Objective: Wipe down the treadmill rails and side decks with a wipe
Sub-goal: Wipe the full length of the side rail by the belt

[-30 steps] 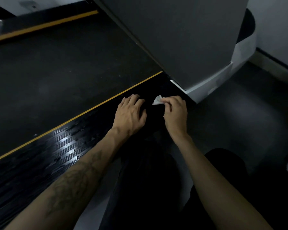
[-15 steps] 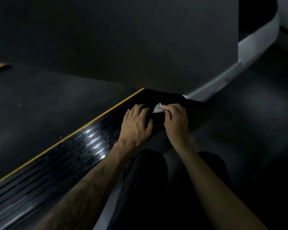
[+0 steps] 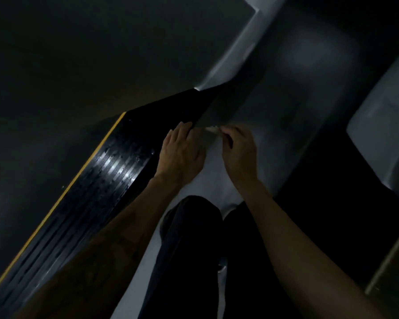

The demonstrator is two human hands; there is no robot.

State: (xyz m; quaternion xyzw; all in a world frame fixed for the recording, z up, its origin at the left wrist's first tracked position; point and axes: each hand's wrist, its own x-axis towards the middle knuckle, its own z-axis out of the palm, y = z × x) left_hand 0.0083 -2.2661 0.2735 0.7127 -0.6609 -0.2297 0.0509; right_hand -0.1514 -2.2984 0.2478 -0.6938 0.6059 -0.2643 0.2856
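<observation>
**Wipe pinched at the deck's outer edge, not yet laid flat**

The wipe [image 3: 211, 129] is a small pale scrap, blurred, showing just past the fingertips of the right hand [image 3: 238, 153]. That hand has its fingers curled in and pinches the wipe between thumb and fingers; most of the sheet is hidden inside the grip, so how much is bunched there cannot be told. It sits above the outer side of the treadmill's ribbed side deck [image 3: 106, 180], near the deck's far end; whether it touches any surface is not clear.

The left hand [image 3: 181, 155] is just beside it, palm down with fingers nearly straight, lying over the deck's outer edge and holding nothing. The two hands are close but apart.

The side deck is glossy black, with a yellow line [image 3: 62, 199] dividing it from the dark running belt [image 3: 44, 88]. A pale grey shroud [image 3: 235, 49] rises beyond the deck's end. The person's dark-clad legs [image 3: 194, 249] are below, on a light floor.

As a judgement, the risks are these: a wipe held so small and crumpled would cover only a narrow strip, leaving ribs and grooves untouched; the fingertip pinch could let it slip once it drags on the ribbed rubber; and the dim light makes missed patches hard to spot, above all in the corner by the shroud
</observation>
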